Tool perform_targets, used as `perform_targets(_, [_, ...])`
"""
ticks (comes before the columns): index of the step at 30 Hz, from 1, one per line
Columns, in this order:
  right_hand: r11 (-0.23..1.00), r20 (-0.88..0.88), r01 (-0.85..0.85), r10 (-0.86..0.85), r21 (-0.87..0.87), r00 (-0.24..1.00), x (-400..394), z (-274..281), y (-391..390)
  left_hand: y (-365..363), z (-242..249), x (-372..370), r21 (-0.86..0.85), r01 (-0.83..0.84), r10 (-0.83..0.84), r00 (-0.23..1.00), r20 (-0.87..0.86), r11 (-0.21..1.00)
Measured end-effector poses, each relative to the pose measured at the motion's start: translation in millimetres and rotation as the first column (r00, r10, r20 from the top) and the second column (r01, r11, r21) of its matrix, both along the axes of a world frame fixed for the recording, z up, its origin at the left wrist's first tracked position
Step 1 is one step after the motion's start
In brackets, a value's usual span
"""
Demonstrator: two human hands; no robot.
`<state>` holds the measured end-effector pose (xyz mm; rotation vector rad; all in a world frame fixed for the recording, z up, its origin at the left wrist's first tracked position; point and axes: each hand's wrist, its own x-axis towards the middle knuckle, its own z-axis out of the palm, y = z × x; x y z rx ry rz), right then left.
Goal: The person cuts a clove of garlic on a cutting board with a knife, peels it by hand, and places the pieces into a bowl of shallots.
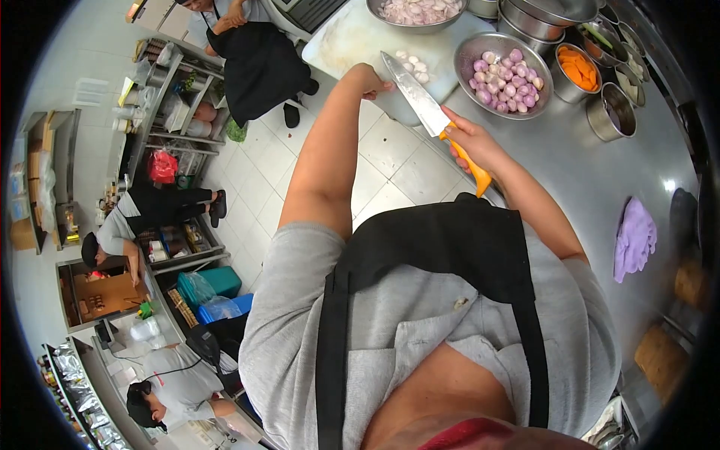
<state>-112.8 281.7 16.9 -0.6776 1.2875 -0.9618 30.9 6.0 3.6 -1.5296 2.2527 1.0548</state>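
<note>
My right hand (474, 141) grips the orange handle of a chef's knife (420, 96). The broad blade slants up and left over the edge of a white cutting board (341, 45). My left hand (366, 79) is by the board's near edge, left of the blade, its fingers curled in; whatever they may hold is hidden. Beside the blade on the board lie several small white peeled cloves (416, 73), which look like garlic. To the right, a steel bowl (462, 69) contains whole peeled shallots (510, 84). Sliced shallots (420, 9) fill another bowl at the board's far side.
Right of the shallots stand a steel pot with orange carrot pieces (577, 71), a steel cup (611, 112) and stacked pans (529, 26). A purple cloth (635, 240) lies on the steel counter (555, 161). People in aprons and loaded shelves (176, 105) are to the left.
</note>
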Motion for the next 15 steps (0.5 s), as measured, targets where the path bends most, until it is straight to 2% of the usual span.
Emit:
perform_targets(9, [0.999, -0.029, -0.028, 0.027, -0.035, 0.999, 17.0, -6.8, -29.9, 2.1, -1.9, 2.0, -0.087, -0.007, 0.006, 1.000, -0.009, 0.996])
perform_targets(12, [0.998, -0.060, -0.039, 0.036, -0.043, 0.998, 14.3, -7.7, -31.8, 7.0, -3.3, 0.6, -0.127, -0.036, 0.042, 0.998, 0.049, 0.991])
perform_targets(14, [0.997, -0.078, -0.052, 0.048, -0.054, 0.996, 13.0, -3.5, -29.7, 18.7, 3.1, 4.6, -0.233, -0.091, 0.066, 0.992, -0.109, 0.968])
perform_targets(15, [0.997, -0.103, -0.071, 0.068, -0.031, 0.992, 10.9, -1.2, -25.1, 17.8, -2.0, 5.4, -0.239, -0.094, 0.069, 0.991, -0.110, 0.966])
